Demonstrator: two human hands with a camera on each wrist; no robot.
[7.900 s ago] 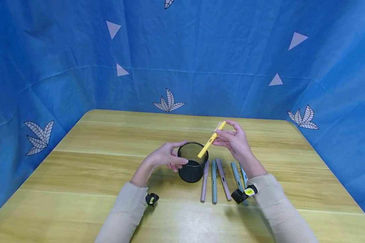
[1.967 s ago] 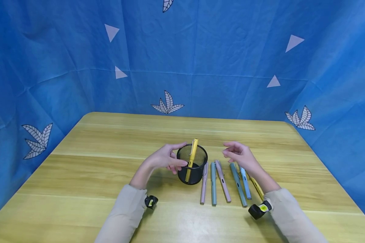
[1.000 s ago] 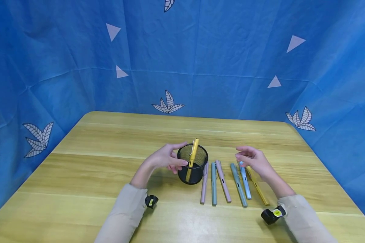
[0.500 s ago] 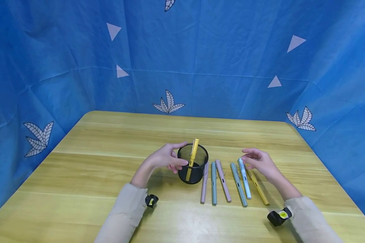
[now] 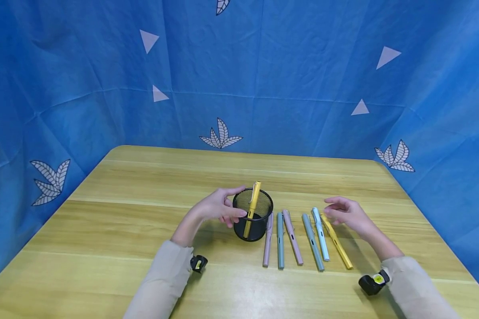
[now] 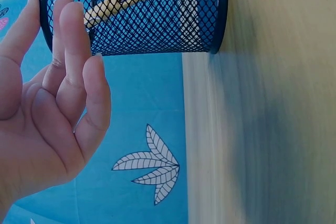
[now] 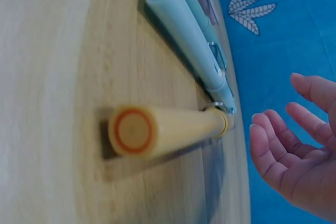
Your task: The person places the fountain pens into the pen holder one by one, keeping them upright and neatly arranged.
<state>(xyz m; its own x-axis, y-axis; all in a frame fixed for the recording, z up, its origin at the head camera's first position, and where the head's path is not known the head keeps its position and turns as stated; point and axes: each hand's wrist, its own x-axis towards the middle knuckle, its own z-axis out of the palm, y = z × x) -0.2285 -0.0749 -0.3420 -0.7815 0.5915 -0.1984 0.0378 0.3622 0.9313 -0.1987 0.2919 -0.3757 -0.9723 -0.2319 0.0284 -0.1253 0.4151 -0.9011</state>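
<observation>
My left hand [image 5: 217, 206] holds a black mesh pen holder [image 5: 260, 230] at its rim, thumb on the near side and index finger on the far side. A yellow pen [image 5: 254, 200] leans inside it, clip end up. My right hand [image 5: 349, 215], fingers loosely bent and holding nothing, hovers by the clip end of another yellow pen [image 5: 337, 243] on the table. In the right wrist view a gap shows between the fingers and this yellow pen [image 7: 178, 129]. Left of it lies a light blue pen [image 5: 321, 235].
More pens lie in a rough row towards the holder: a teal pen [image 5: 313, 243], a purple pen [image 5: 293, 239], a second teal pen [image 5: 280, 241] and a second purple pen [image 5: 268, 244] close beside the holder. A blue patterned curtain [image 5: 287, 119] hangs behind the wooden table [image 5: 123, 248].
The yellow pen once in my right hand now stands in the holder. Emptied, that hand has moved right past the other pens to the yellow one. My left hand has stayed at the holder.
</observation>
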